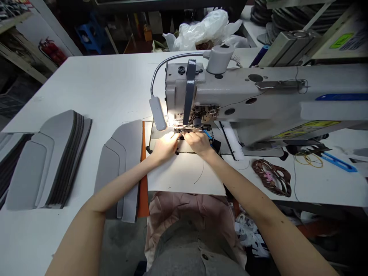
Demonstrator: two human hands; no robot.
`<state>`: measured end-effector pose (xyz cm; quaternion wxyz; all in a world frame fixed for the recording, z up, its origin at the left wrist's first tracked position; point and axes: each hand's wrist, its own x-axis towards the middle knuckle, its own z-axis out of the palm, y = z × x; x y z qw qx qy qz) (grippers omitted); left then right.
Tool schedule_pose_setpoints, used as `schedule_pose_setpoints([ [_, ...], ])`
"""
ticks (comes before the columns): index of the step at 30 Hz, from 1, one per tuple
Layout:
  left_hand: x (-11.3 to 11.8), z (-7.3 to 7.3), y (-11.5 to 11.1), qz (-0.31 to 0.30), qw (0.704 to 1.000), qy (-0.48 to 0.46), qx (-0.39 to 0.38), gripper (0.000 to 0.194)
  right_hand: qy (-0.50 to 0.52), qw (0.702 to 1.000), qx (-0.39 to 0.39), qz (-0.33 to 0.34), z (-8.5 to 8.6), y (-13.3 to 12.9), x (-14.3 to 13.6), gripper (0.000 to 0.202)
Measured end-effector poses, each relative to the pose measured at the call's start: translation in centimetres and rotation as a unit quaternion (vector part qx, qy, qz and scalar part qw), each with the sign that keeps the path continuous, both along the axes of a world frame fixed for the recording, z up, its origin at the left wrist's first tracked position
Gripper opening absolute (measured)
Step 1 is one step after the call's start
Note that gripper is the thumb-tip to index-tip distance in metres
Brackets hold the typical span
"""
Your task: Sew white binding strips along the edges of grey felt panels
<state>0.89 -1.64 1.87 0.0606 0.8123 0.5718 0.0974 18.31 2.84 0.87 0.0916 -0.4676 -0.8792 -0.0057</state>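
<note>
My left hand and my right hand are close together under the head of a grey sewing machine, in front of the presser foot. Both have their fingers pinched at the lit needle area. Whatever lies between the fingertips is too small and covered to make out. A small lamp on a bent metal neck shines there from the left. To the left of my left hand lies a grey padded panel with stitched curved lines, beside an orange strip. My left forearm crosses over both.
Stacked grey panels stand on the white table at left. On the right are a brown looped item with a pink figure, yellow bands and a blue-handled tool. A plastic bag sits behind the machine.
</note>
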Motion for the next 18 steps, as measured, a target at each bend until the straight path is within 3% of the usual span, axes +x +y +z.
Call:
schedule_pose_setpoints([
  [8, 0.7, 0.3, 0.7, 0.003, 0.997, 0.079, -0.016, 0.035, -0.037, 0.999, -0.029, 0.002, 0.0, -0.2, 1.0, 0.038],
  [18, 0.8, 0.0, 0.9, -0.020, 0.996, 0.084, -0.013, 0.042, -0.066, 0.995, -0.075, -0.007, 1.4, -0.3, 1.0, 0.041],
])
